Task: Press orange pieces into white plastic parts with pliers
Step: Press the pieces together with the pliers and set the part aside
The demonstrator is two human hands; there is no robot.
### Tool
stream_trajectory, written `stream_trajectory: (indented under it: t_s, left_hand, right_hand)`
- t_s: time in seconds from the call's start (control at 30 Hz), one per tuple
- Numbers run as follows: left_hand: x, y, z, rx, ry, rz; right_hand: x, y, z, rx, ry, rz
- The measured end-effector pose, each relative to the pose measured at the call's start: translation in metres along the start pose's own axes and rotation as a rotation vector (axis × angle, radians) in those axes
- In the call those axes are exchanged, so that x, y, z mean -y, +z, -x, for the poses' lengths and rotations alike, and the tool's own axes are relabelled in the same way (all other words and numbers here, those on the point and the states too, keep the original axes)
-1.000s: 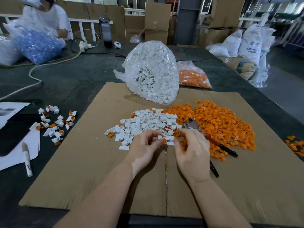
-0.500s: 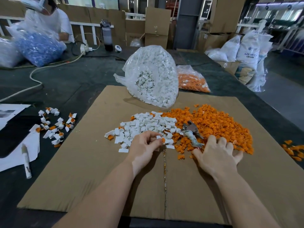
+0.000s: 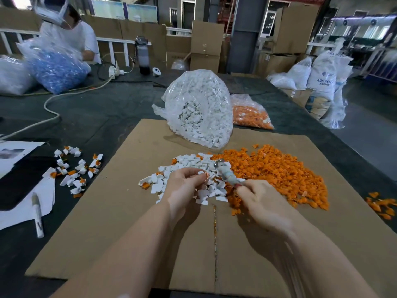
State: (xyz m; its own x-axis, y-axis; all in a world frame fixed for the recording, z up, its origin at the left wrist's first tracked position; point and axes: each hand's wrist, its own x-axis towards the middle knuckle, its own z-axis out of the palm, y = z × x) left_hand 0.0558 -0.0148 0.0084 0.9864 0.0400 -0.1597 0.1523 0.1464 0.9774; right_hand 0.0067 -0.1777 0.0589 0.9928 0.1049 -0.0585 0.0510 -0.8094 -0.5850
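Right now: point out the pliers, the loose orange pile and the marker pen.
pliers (image 3: 224, 172), head view, on the metal head above the right hand.
loose orange pile (image 3: 283, 173), head view, on the pile's middle.
marker pen (image 3: 38, 214), head view, on its barrel.

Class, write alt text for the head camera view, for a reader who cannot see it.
Over a cardboard sheet, a person's left hand pinches a small white part with an orange piece while the right hand grips pliers pointed towards it. Loose heaps of white parts and orange pieces lie behind the hands, with bags of each beyond.
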Motion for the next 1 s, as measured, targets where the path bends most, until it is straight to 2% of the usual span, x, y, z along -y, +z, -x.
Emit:
stream_trajectory:
  t_s: [0.1, 0.23, 0.43, 0.6, 0.77, 0.9, 1.0]
  left_hand:
    - [-0.008, 0.001, -0.003, -0.019, 0.008, -0.005]
    - [-0.012, 0.0, -0.005, -0.067, -0.015, -0.007]
    - [-0.012, 0.002, -0.006, -0.111, -0.024, -0.004]
    - [-0.009, 0.002, -0.007, -0.132, -0.024, 0.0]
    - [-0.004, 0.004, -0.006, -0.157, -0.021, 0.03]
    - [-0.002, 0.007, -0.004, -0.164, -0.021, 0.041]
    - [-0.003, 0.006, -0.002, -0.161, -0.018, 0.092]
  right_hand:
    - [0.01, -0.004, 0.003, 0.146, 0.039, -0.094]
    - [0.018, -0.003, 0.007, 0.253, 0.191, -0.459]
    - [0.019, 0.002, 0.004, 0.311, 0.229, -0.56]
    - [0.018, 0.007, 0.005, 0.27, 0.152, -0.453]
    - [0.014, 0.014, 0.0, 0.088, 0.014, -0.128]
    - [0.012, 0.019, 0.0, 0.045, 0.013, -0.078]
    - [0.008, 0.021, 0.002, 0.003, 0.005, -0.131]
